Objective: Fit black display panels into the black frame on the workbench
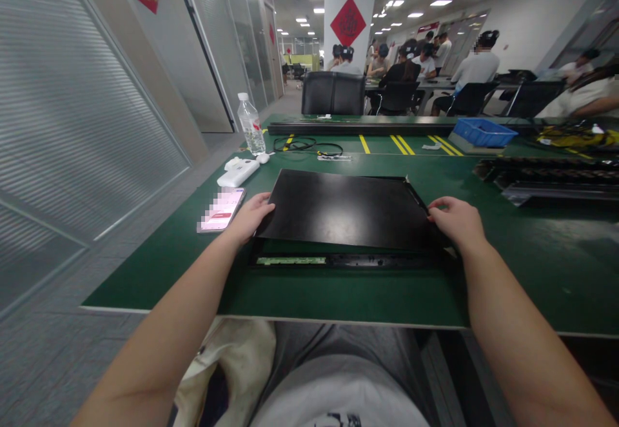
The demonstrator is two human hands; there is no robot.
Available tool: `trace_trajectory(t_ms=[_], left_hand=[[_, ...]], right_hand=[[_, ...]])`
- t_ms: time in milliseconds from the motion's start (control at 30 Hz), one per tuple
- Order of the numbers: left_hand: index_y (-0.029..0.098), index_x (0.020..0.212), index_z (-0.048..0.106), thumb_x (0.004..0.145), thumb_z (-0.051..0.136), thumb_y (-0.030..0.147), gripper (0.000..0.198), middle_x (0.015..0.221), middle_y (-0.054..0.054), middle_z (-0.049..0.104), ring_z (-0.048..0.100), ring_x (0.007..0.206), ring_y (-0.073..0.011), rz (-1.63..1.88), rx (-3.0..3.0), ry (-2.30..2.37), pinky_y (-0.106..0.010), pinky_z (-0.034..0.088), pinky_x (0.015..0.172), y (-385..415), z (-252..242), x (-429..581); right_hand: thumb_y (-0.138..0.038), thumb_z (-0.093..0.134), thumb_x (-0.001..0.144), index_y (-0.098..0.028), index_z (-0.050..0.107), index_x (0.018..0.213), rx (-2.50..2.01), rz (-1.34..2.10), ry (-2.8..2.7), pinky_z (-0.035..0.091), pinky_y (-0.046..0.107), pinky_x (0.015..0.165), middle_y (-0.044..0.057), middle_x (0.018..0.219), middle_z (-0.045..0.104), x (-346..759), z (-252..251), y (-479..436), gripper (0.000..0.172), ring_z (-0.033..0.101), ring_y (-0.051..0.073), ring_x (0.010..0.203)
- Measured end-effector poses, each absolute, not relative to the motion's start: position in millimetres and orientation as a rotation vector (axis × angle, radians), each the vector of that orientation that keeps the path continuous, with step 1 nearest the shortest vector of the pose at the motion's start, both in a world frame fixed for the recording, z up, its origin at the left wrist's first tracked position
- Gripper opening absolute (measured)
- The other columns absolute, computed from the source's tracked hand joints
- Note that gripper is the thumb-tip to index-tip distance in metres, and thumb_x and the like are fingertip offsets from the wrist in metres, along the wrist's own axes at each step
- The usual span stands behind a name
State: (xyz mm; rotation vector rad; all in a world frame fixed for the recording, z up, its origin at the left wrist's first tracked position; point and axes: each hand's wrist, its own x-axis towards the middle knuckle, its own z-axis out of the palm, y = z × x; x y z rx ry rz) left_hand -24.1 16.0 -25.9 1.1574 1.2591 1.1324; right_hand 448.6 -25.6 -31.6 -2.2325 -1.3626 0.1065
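I have both bare arms out in front, wide at the bottom and closer together up by the hands. My left arm (178,311) ends in a left hand (249,218) that turns inward and grips, thumb showing. My right arm (517,304) ends in a right hand (459,220) with bent fingers, pinching.

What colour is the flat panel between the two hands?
The panel is plain black, with a pale reflection, seen in the head view.
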Motion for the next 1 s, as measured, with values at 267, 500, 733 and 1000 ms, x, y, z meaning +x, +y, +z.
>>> trace_trajectory(t_ms=[267, 500, 733, 1000], left_hand=[[0.015, 0.12, 0.067, 0.075, 0.076, 0.02, 0.047, 0.095, -0.008, 0.08, 0.077, 0.092, -0.0264, 1.13, 1.163, 1.242, -0.035, 0.06, 0.082, 18.2, -29.3, -24.5], [0.015, 0.122, 0.066, 0.078, 0.072, 0.017, 0.044, 0.095, -0.007, 0.081, 0.078, 0.091, -0.0249, 1.138, 1.148, 1.225, -0.033, 0.06, 0.082, 18.1, -29.8, -24.8], [0.015, 0.123, 0.066, 0.079, 0.072, 0.015, 0.044, 0.095, -0.007, 0.081, 0.079, 0.092, -0.0256, 1.139, 1.127, 1.223, -0.035, 0.061, 0.083, 15.7, -26.9, -23.1], [0.015, 0.118, 0.065, 0.076, 0.074, 0.016, 0.043, 0.095, -0.007, 0.08, 0.078, 0.092, -0.0257, 1.142, 1.128, 1.232, -0.034, 0.06, 0.083, 16.4, -27.2, -24.0]], right_hand=[[-0.029, 0.063, 0.076, -0.026, 0.077, 0.087, -2.239, 0.111, -1.371, 0.05, 0.036, 0.072, 0.005, 0.076, 0.075, 450.3, -32.2, -24.1, 0.018, 0.07, 0.028, 0.084], [-0.029, 0.063, 0.077, -0.026, 0.078, 0.088, -2.222, 0.119, -1.382, 0.051, 0.037, 0.072, 0.005, 0.077, 0.076, 450.2, -32.7, -24.9, 0.019, 0.07, 0.028, 0.085], [-0.03, 0.062, 0.077, -0.026, 0.078, 0.087, -2.214, 0.107, -1.381, 0.05, 0.036, 0.072, 0.005, 0.077, 0.075, 448.6, -32.8, -25.1, 0.018, 0.07, 0.028, 0.084], [-0.033, 0.063, 0.075, -0.026, 0.079, 0.087, -2.209, 0.089, -1.399, 0.05, 0.035, 0.07, 0.005, 0.076, 0.075, 452.9, -35.2, -23.0, 0.021, 0.069, 0.026, 0.08]])
